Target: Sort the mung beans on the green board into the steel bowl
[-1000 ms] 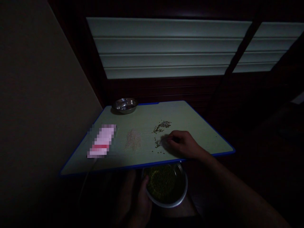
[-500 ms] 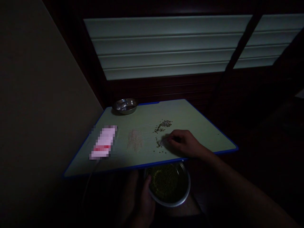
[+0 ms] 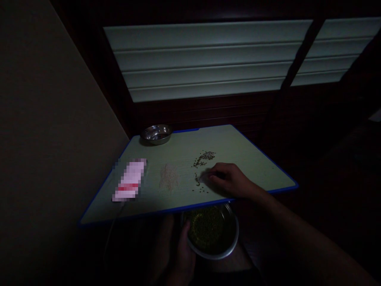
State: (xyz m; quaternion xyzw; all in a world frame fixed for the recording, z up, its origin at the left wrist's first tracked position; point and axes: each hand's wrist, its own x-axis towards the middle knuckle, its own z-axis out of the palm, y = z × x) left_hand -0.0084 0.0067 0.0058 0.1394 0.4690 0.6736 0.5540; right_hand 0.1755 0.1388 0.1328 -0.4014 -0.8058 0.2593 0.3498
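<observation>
My left hand (image 3: 183,252) grips the left rim of a metal bowl (image 3: 218,255), held below the table's front edge. Small greenish beans (image 3: 206,227) cover the inside of this bowl. Over the table, my right hand (image 3: 230,179) is closed in a pinch on a small pale, see-through piece (image 3: 203,176); its kind is too dark to make out. Its tip is down among a few loose beans (image 3: 197,183) on the tabletop. Just beyond lies a larger scatter of dark beans (image 3: 207,155). Left of the hand is a thin patch of pale grains (image 3: 169,176).
The pale green folding table (image 3: 244,153) has a blue edge. An empty-looking steel bowl (image 3: 156,137) stands at its back left corner. A blurred phone-like object (image 3: 131,178) with a cable lies at left. Behind are slatted panels (image 3: 208,59); a wall (image 3: 59,119) borders the left.
My right hand has shifted barely at all, its pale piece nudging a little left among the loose beans. The left hand and its bowl stay in place.
</observation>
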